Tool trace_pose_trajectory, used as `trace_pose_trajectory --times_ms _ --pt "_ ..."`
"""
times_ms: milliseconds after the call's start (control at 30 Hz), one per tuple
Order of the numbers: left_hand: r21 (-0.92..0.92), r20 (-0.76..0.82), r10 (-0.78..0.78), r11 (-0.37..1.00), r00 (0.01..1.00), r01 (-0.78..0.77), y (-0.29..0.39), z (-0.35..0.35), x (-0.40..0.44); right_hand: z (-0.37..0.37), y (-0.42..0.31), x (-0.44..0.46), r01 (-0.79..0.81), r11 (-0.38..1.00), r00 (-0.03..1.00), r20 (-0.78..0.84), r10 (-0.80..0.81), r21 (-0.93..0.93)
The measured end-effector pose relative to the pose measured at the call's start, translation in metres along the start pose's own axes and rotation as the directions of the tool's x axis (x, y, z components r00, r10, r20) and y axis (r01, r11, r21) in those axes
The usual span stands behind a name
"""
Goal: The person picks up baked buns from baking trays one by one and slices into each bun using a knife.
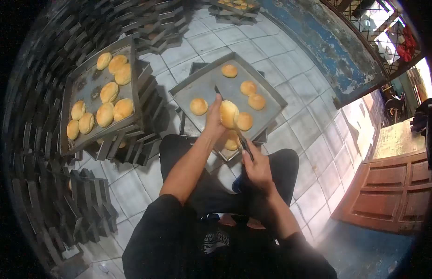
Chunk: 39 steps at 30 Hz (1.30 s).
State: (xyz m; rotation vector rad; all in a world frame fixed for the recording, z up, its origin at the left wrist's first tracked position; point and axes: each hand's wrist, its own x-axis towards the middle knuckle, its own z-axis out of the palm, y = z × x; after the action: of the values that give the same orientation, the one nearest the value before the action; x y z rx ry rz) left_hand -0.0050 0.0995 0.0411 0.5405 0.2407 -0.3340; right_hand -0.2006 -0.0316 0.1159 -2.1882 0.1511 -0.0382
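Note:
My left hand (216, 116) grips a round golden bun (229, 114) above a square metal tray (272, 90). My right hand (258, 166) is closed round the dark handle of a knife (244, 143). The knife's blade passes at the held bun, and a dark tip shows beyond my left thumb; how deep it sits in the bun is hidden. On the tray below lie several more buns, among them one at the left (198, 106) and one near the far corner (229, 70).
At the left, a second tray (88, 86) with several buns rests on stacked trays. More stacked metal trays (48, 116) line the left side. Another tray with buns (234, 5) stands far ahead. A brown wooden panel (383, 195) is at the right, on the tiled floor's edge.

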Motion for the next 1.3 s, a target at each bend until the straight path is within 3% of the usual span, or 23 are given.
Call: trace_pose_trajectory --times_ms 100,200,267,300,367,500,567,700,767,867,967,1100,1167,1200,1267,1300 --pt "-0.052 -0.025 -0.041 0.998 0.999 0.040 0.006 -0.009 0.004 0.009 0.031 -0.036 0.100 0.993 0.993 -0.056 -0.103 -0.064" --pt "0.056 -0.030 -0.049 0.997 0.998 0.050 -0.012 0.003 -0.006 0.006 0.021 -0.032 -0.012 0.999 0.996 -0.091 0.009 -0.032" --pt "0.123 0.002 -0.058 0.991 0.998 0.058 -0.027 0.000 -0.005 0.001 0.004 -0.003 -0.107 0.983 0.994 -0.005 0.109 0.152" --pt "0.127 0.003 -0.057 0.990 0.998 0.056 -0.031 -0.001 -0.002 0.003 0.006 0.009 -0.105 0.982 0.994 -0.007 0.107 0.156" --pt "0.076 -0.059 -0.047 0.996 0.997 0.052 -0.034 -0.005 0.000 0.012 0.016 0.025 -0.004 0.998 1.000 -0.015 0.005 0.067" --pt "0.068 -0.057 -0.048 0.996 0.997 0.052 -0.013 -0.010 0.008 0.001 0.016 -0.009 -0.058 0.996 0.996 0.069 0.054 0.061" --pt "0.010 -0.020 -0.110 0.994 0.994 0.110 -0.002 -0.008 0.004 0.009 0.046 -0.032 -0.007 0.997 0.999 -0.032 0.005 -0.075" --pt "-0.044 -0.017 -0.159 0.986 0.987 0.158 -0.017 -0.010 0.008 0.012 0.039 -0.030 -0.029 0.989 0.998 -0.067 0.019 -0.142" --pt "-0.026 -0.083 -0.152 0.988 0.985 0.151 -0.028 -0.006 0.005 0.010 0.019 -0.001 -0.240 0.956 0.970 0.087 0.228 0.168" --pt "-0.059 -0.172 -0.156 0.987 0.973 0.148 -0.023 0.012 -0.009 0.028 0.033 0.030 -0.106 0.991 0.994 0.050 0.102 0.080" --pt "0.104 -0.166 -0.023 0.994 0.986 0.041 -0.027 -0.014 0.012 0.029 0.042 0.032 -0.030 0.968 0.999 0.046 0.020 0.247" --pt "0.007 -0.166 -0.053 0.998 0.985 0.054 -0.004 -0.026 0.032 -0.026 0.026 0.010 -0.193 0.965 0.964 0.220 0.152 0.176" --pt "-0.053 -0.302 -0.028 0.999 0.953 0.012 0.010 -0.032 0.050 -0.047 0.063 -0.002 -0.038 0.995 0.981 0.193 0.020 0.090" --pt "0.082 -0.358 0.118 0.992 0.926 -0.094 0.018 -0.022 0.048 -0.065 0.067 -0.006 -0.042 0.994 0.981 0.191 0.023 0.097" --pt "0.149 -0.394 0.137 0.985 0.909 -0.084 0.024 -0.029 0.067 -0.102 0.067 -0.013 -0.342 0.896 0.931 0.232 0.282 0.283" --pt "0.207 -0.428 0.159 0.976 0.890 -0.075 0.026 -0.036 0.080 -0.110 0.072 -0.010 -0.349 0.889 0.930 0.226 0.290 0.295"
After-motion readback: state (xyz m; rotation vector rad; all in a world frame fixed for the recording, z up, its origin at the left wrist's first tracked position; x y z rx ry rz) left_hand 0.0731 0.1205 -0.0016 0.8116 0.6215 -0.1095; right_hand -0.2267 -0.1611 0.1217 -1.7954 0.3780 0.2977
